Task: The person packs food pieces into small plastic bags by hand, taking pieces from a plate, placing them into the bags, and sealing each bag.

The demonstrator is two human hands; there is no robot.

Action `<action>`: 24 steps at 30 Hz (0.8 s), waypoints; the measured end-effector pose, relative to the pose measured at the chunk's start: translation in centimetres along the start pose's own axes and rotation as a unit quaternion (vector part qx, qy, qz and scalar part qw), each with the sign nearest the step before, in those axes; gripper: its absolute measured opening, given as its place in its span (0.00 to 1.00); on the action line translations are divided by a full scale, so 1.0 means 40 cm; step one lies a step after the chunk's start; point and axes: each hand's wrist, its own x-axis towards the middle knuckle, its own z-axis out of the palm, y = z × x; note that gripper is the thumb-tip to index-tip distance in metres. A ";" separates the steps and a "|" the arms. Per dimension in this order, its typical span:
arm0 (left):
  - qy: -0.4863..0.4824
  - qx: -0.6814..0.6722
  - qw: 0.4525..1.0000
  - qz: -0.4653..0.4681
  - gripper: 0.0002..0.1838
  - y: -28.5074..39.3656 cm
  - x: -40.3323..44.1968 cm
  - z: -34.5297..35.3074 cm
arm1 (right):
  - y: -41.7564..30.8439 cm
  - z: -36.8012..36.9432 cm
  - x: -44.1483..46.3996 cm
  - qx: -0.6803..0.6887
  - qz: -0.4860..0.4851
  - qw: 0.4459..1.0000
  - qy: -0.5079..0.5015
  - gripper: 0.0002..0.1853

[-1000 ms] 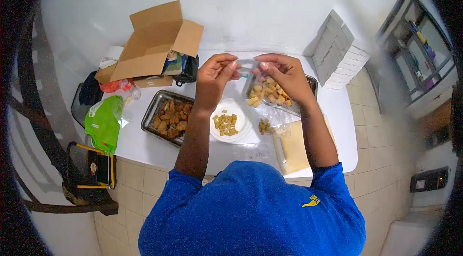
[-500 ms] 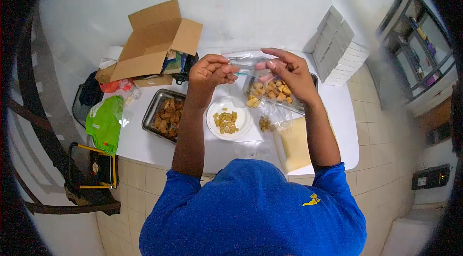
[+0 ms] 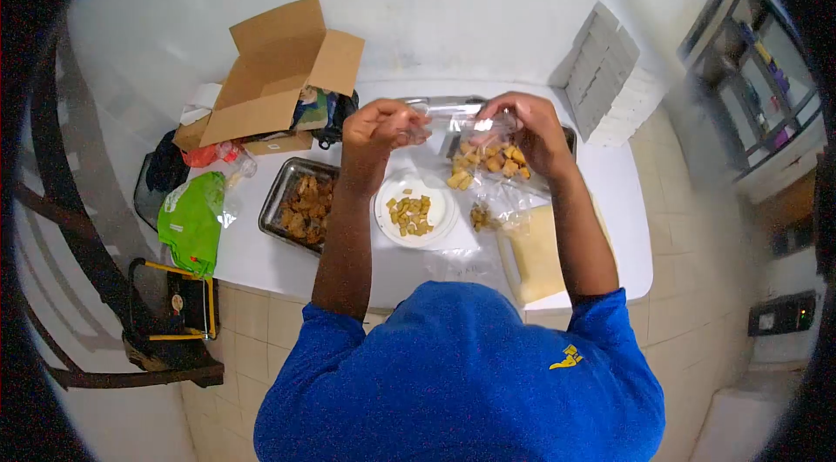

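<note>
Stretched between my two hands over the table is a clear plastic bag [image 3: 455, 110]. My left hand [image 3: 380, 128] pinches its left end with the fingertips. My right hand [image 3: 533, 129] has its fingers curled round the right end. Below the bag, a metal tray [image 3: 542, 189] holds golden-brown cubes [image 3: 505, 163], partly covered by my right hand. A white plate [image 3: 383, 222] with small yellowish pieces [image 3: 410, 215] lies nearer to me. To its right rests a clear bag with a few small pieces [image 3: 480, 217] inside.
On the left stands a metal tray [image 3: 271, 216] of browned chunks. Behind it are an open cardboard box [image 3: 252, 96] and a green bag [image 3: 193, 222]. A cream-coloured slab-like pack [image 3: 536, 257] lies at the front right, and white boxes [image 3: 610, 87] are stacked behind.
My right hand has turned and its fingers have closed on the bag. The bag now spans more tautly between my hands. My left hand has barely moved.
</note>
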 end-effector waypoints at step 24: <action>-0.012 0.353 0.934 -0.048 0.29 -0.394 -0.058 0.040 | 0.414 -0.093 -0.316 0.017 0.136 0.914 0.381 0.18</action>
